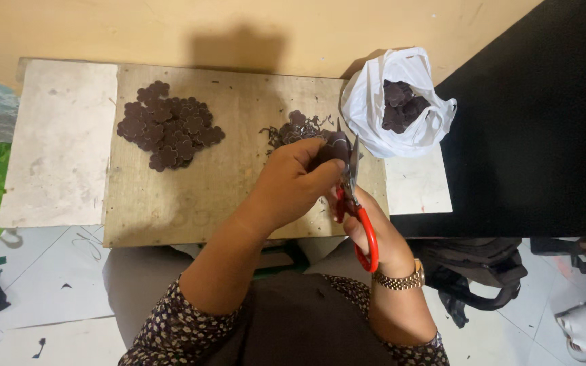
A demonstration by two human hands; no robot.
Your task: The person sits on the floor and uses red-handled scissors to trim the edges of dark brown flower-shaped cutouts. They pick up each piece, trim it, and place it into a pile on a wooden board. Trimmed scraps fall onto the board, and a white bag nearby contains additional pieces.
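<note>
Left hand [293, 183] pinches a dark brown flower-shaped cut-out piece [337, 146] above the plywood board [171, 196]; right hand [374, 237], closed through red-handled scissors [354, 203], points the blades away, alongside the piece's right edge.

Low wooden board [171, 196], heap of brown flower-shaped cutouts [169, 125], scrap trimmings [293, 130], white plastic bag [401, 105]

We see a dark brown flower-shaped cutout [337, 146] held upright mid-board, red-handled scissors [355, 203] just right, blades pointing far
</note>
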